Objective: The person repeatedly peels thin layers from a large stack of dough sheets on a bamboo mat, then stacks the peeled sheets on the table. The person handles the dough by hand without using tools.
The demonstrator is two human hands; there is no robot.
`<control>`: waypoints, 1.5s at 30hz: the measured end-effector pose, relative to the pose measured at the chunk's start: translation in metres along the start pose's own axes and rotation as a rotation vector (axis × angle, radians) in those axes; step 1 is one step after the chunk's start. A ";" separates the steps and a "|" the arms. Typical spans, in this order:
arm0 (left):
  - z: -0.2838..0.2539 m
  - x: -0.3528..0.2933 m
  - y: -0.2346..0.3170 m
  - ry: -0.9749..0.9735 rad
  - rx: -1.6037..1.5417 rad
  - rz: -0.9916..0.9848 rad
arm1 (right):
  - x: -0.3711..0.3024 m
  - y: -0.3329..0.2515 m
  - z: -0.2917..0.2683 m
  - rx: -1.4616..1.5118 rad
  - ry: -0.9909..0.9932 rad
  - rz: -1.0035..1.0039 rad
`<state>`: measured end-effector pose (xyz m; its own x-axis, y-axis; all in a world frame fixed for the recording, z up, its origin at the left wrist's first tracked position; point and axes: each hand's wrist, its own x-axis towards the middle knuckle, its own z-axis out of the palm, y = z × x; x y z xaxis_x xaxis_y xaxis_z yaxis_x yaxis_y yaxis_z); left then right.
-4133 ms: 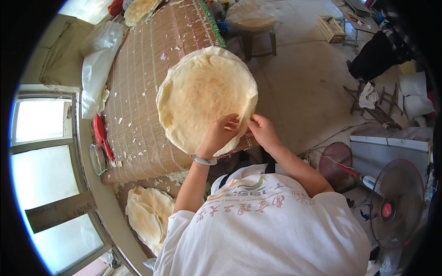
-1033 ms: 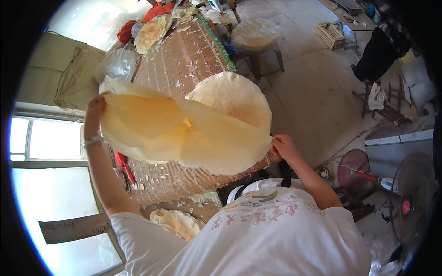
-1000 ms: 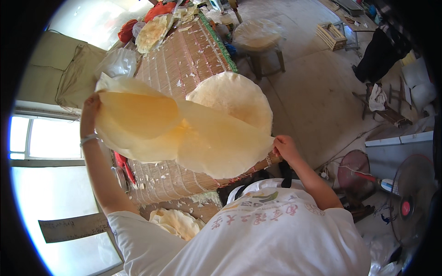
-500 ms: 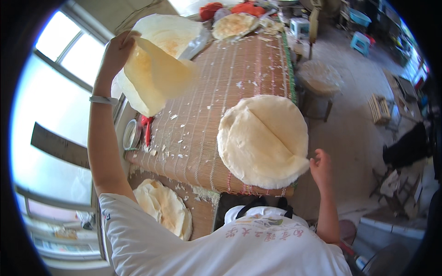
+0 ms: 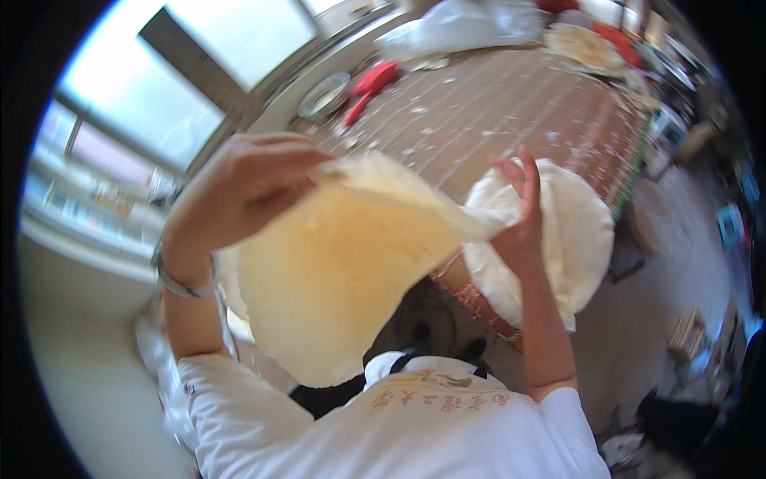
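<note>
Nearest, above the white shirt, 1 thin, pale yellow sheet hangs between the 2 hands, clear of the mat, its lower edge dangling toward the person. The left hand has its fingers closed, pinching the sheet's upper edge. The right hand is at the sheet's right corner, its upper fingers raised and spread; blur hides whether the thumb grips that corner, so I cannot tell.

The sheet looks thin and brittle, so it could tear or crack at the left pinch if pulled hard, since that small hold seems to bear much of the weight. A loose right corner could let it fold over itself or swing down against the shirt.

Just beyond the right hand lies a round, pale stack at the near right edge of the slatted mat; a careless forearm might push it off that edge.

Farther, on the left by the window, a round clear container looks pale inside, contents too blurred to name, beside a red tool. At the far side lies a whitish plastic bag; what it holds, I cannot tell.
</note>
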<state>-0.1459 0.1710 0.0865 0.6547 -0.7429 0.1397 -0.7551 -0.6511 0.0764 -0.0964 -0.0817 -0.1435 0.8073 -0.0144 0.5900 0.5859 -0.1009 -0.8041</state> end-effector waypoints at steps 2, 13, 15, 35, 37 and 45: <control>0.008 -0.044 0.023 -0.041 -0.142 -0.111 | -0.010 0.018 0.000 0.279 -0.444 0.218; 0.129 -0.334 -0.025 0.292 -0.265 -0.780 | -0.051 -0.016 0.194 0.117 -0.937 0.174; 0.126 -0.389 -0.052 0.432 -0.243 -0.868 | -0.046 -0.026 0.257 0.042 -0.896 -0.039; 0.357 -0.531 -0.059 0.103 -0.201 -1.196 | -0.198 0.017 0.371 -0.269 -1.141 -0.206; 0.366 -0.508 -0.065 0.175 -0.343 -1.198 | -0.198 0.022 0.319 -0.222 -1.080 -0.102; 0.347 -0.283 -0.060 0.288 -0.464 -0.717 | -0.170 0.002 0.065 -0.526 -0.086 0.372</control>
<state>-0.2744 0.3664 -0.3002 0.9870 -0.0746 0.1424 -0.1478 -0.7688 0.6221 -0.2284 -0.0150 -0.2500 0.9652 -0.0653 0.2532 0.1703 -0.5781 -0.7980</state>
